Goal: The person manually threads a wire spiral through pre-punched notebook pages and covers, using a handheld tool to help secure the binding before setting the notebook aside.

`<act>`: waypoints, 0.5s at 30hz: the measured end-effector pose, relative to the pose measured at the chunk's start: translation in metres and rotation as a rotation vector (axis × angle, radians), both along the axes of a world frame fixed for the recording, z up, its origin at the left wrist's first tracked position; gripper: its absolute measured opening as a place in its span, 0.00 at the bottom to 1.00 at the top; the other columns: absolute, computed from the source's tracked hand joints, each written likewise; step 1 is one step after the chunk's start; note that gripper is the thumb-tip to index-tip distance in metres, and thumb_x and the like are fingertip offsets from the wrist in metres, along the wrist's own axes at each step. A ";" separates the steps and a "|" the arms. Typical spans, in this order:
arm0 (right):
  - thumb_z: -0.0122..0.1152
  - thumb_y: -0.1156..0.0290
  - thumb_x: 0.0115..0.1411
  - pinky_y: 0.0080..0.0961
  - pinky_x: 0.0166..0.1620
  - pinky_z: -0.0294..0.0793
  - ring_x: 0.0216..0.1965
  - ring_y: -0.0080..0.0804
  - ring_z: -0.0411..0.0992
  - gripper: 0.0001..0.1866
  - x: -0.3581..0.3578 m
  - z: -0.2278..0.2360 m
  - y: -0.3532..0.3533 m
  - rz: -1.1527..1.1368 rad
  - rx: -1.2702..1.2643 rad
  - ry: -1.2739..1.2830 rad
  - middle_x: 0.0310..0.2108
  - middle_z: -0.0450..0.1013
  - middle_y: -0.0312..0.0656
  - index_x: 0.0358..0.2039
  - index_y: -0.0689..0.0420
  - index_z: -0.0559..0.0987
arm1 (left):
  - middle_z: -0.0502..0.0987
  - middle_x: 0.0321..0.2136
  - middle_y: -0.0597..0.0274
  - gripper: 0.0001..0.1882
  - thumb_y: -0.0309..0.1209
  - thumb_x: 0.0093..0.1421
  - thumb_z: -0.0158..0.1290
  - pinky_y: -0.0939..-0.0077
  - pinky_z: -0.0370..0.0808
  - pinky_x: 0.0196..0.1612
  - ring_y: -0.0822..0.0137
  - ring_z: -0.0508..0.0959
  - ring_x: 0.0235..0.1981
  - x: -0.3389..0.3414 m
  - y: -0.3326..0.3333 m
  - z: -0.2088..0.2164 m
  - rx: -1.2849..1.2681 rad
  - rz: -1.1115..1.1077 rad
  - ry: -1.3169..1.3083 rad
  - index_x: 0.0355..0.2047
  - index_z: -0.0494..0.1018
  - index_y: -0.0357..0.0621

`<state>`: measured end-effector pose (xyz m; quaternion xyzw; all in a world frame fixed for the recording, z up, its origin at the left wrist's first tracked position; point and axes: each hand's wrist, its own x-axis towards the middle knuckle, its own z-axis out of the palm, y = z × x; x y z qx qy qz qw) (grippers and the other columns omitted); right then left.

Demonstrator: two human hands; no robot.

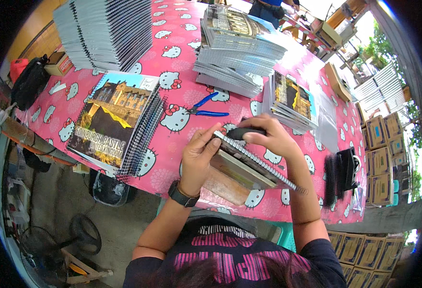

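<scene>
A spiral-bound book point(254, 161) stands tilted on its edge in front of me, its wire coil along the upper side. Loose coil pokes out past the book's lower right end. My left hand point(199, 153) pinches the book's upper left corner between thumb and fingers. Over the coil's upper left end, my right hand point(268, 134) is closed around a black rounded tool point(244, 132), whose tip I cannot make out. Beneath the book lies a flat light-brown wooden block point(228, 185). Blue-handled cutting pliers point(206, 106) lie beyond my left hand, handles spread.
Bound books point(112, 120) are stacked at the left, with a taller pile point(103, 33) behind. Unbound stacks point(237, 53) and smaller printed sheets point(290, 98) sit at the far middle and right. Black coils point(333, 180) stand near the right edge of the pink patterned table point(168, 165).
</scene>
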<state>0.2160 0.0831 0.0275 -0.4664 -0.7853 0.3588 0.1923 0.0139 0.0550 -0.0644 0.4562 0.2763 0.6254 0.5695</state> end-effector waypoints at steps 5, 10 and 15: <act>0.56 0.35 0.48 0.34 0.54 0.66 0.47 0.39 0.72 0.41 -0.005 -0.006 -0.004 0.096 0.000 0.196 0.43 0.76 0.49 0.44 0.64 0.79 | 0.71 0.36 0.67 0.17 0.26 0.63 0.51 0.85 0.65 0.41 0.76 0.68 0.37 -0.001 -0.003 -0.008 0.011 0.010 0.015 0.52 0.71 0.38; 0.58 0.49 0.55 0.33 0.53 0.66 0.47 0.37 0.72 0.28 -0.007 -0.010 -0.010 0.233 -0.082 0.530 0.44 0.75 0.47 0.45 0.61 0.77 | 0.71 0.36 0.67 0.15 0.26 0.62 0.51 0.84 0.66 0.41 0.76 0.69 0.37 -0.006 -0.005 -0.006 0.074 0.040 0.103 0.50 0.73 0.38; 0.66 0.52 0.49 0.39 0.57 0.62 0.55 0.41 0.64 0.30 0.050 -0.044 -0.018 -0.269 0.283 -0.440 0.49 0.71 0.45 0.49 0.57 0.75 | 0.73 0.37 0.63 0.11 0.25 0.60 0.53 0.82 0.68 0.43 0.74 0.71 0.38 0.003 -0.004 0.007 0.048 -0.042 0.037 0.43 0.76 0.37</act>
